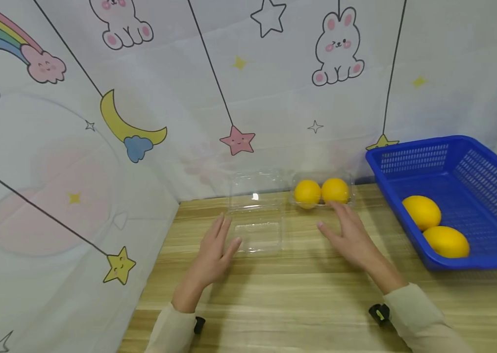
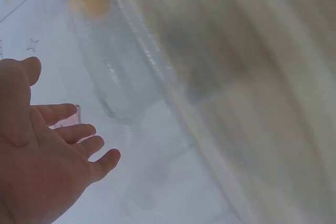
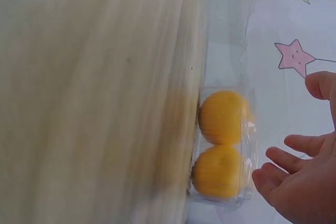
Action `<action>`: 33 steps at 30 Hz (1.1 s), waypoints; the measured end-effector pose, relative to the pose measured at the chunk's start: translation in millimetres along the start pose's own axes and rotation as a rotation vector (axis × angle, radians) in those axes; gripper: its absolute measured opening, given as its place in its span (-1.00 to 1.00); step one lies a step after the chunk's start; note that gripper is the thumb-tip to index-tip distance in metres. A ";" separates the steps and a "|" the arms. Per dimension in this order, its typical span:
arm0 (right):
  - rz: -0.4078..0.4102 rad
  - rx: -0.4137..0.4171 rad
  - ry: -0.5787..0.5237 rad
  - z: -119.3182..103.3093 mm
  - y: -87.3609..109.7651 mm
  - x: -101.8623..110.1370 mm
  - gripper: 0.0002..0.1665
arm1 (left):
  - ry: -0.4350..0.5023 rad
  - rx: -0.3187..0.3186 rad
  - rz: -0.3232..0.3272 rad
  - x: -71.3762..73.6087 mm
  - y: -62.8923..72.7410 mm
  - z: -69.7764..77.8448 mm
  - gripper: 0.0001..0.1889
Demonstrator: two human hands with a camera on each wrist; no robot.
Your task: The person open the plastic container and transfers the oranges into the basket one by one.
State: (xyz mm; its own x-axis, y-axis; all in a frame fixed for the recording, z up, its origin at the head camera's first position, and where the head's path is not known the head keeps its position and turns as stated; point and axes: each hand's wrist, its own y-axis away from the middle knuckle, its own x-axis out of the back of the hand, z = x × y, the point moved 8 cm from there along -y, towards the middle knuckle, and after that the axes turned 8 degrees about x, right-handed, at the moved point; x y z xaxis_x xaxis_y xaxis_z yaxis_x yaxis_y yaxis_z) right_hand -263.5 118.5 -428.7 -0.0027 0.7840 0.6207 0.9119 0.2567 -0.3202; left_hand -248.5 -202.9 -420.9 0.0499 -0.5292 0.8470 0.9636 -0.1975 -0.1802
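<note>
My left hand [image 1: 213, 257] hovers at the left side of a clear plastic clamshell box [image 1: 257, 238], whose lid stands raised at the back. Nothing is in that box or in the hand. In the left wrist view the fingers of the left hand [image 2: 47, 156] are spread and relaxed. My right hand [image 1: 354, 240] is in front of a second clear box [image 1: 352, 189], which holds two yellow lemon-like fruits [image 1: 307, 194]. In the right wrist view the right hand [image 3: 304, 177] holds nothing, its fingers loosely extended beside the filled box [image 3: 251, 145]. Whether its fingertips touch that box I cannot tell.
At the right stands a blue plastic basket [image 1: 407, 235] with two more yellow fruits [image 1: 446, 242] at its near left side. A white printed cloth [image 1: 275, 98] hangs behind and left of the wooden table [image 1: 275, 304]. Both boxes sit near the table's back edge.
</note>
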 end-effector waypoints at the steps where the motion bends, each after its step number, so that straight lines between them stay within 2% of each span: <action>1: 0.005 0.001 0.020 0.4 -1.5 3.7 -0.14 | -0.006 -0.018 0.001 0.3 -2.6 6.7 -0.29; 7: 0.015 -0.015 0.111 7.8 -13.2 19.8 -0.07 | -0.014 -0.073 -0.051 -6.8 -19.2 44.0 -0.26; 14: -0.043 -0.058 0.139 19.1 -33.6 19.0 -0.01 | -0.017 -0.129 -0.155 -27.7 -38.7 86.4 -0.28; 21: -0.079 -0.108 0.161 36.0 -49.7 20.7 0.07 | -0.094 -0.178 -0.242 -46.9 -58.6 121.6 -0.27; 25: -0.065 -0.120 0.146 48.3 -52.5 20.3 0.09 | -0.137 -0.183 -0.264 -55.7 -68.4 133.4 -0.27; 33: -0.082 -0.070 0.164 59.1 -55.8 13.6 0.03 | -0.176 -0.149 -0.295 -72.2 -72.8 138.2 -0.24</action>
State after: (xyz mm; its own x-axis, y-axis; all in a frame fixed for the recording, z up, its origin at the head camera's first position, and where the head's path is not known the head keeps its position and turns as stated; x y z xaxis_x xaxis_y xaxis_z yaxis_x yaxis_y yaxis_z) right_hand -338.7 148.2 -444.7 -0.0162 0.6583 0.7526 0.9376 0.2714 -0.2172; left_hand -286.0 -36.3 -399.8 -0.1671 -0.2844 0.9440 0.8953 -0.4448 0.0244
